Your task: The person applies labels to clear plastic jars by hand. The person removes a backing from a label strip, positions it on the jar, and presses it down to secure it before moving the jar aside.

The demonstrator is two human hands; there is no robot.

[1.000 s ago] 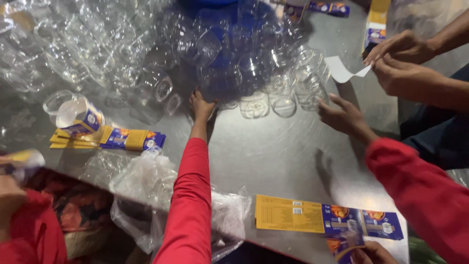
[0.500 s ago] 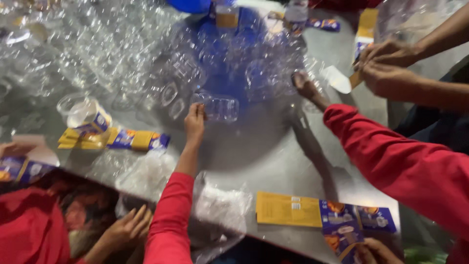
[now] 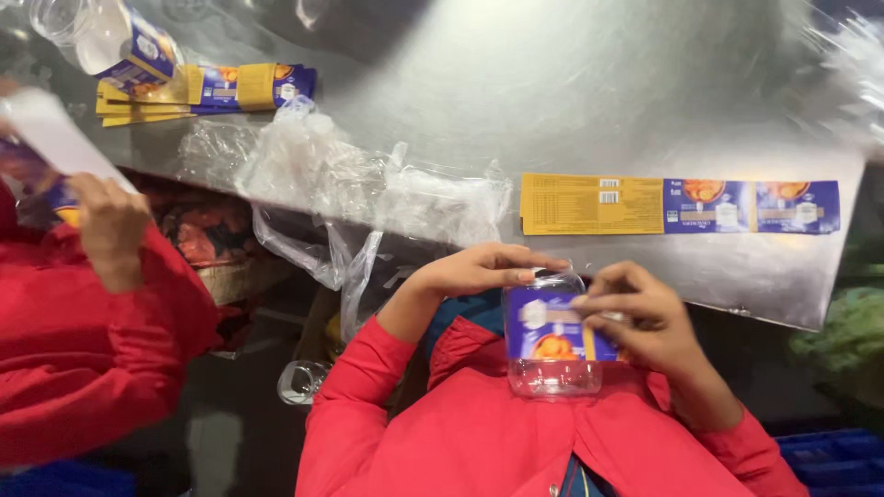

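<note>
Against the red jacket (image 3: 479,433), right fingers (image 3: 603,299) pinch a blue label onto a clear jar (image 3: 552,345); the left hand (image 3: 479,270) curls over the jar's top. Beyond the jar, a label strip (image 3: 677,204) lies flat on the steel table (image 3: 552,92), crumpled plastic (image 3: 368,184) beside it.

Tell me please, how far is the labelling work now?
Done: one labelled jar lies at the far left of the metal table. In hand: the left hand and right hand press a blue label onto a clear jar. Left: flat labels and a label stack wait on the table.
</note>
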